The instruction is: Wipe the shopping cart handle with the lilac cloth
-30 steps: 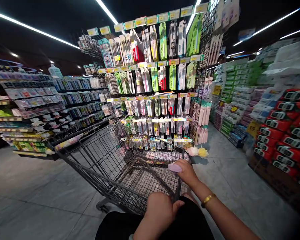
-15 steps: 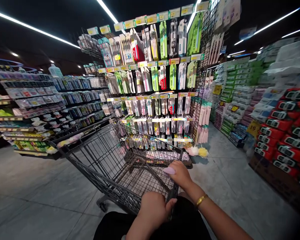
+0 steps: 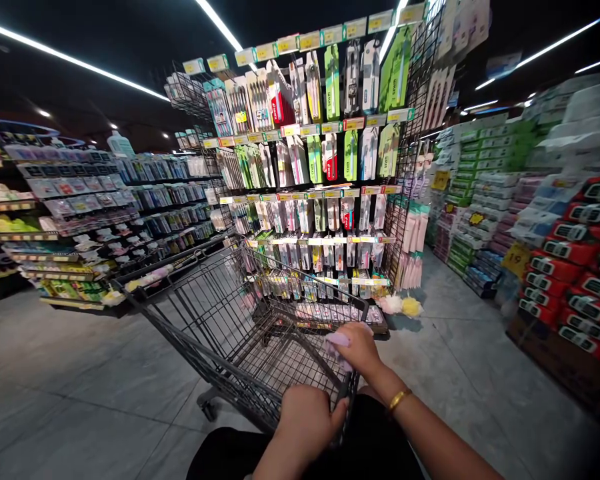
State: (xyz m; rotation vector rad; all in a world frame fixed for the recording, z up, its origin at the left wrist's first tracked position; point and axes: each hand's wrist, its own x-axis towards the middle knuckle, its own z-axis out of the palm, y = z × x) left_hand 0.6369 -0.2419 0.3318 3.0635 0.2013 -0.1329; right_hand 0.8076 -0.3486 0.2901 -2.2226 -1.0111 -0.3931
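A grey wire shopping cart (image 3: pixel 220 320) stands in front of me with nothing visible in its basket. My left hand (image 3: pixel 306 421) is wrapped round the cart's near handle. My right hand (image 3: pixel 357 347), with a gold bangle at the wrist, grips a small pale lilac object (image 3: pixel 336 341) over the cart's right rear corner. Just beyond the cart stands a wire rack (image 3: pixel 320 180) hung with packs of toothbrushes and yellow price tags.
Shelves of small packaged goods (image 3: pixel 75 220) run along the left. Stacks of tissue packs (image 3: pixel 480 193) and red packages (image 3: pixel 575 267) line the right side. Two bath puffs (image 3: pixel 401 305) lie at the rack's foot. Grey tiled floor (image 3: pixel 70 393) stretches left and right of the cart.
My right hand with the lilac object has moved slightly left and down over the cart's rear. The view has shifted a little; the cart sits a touch further right.
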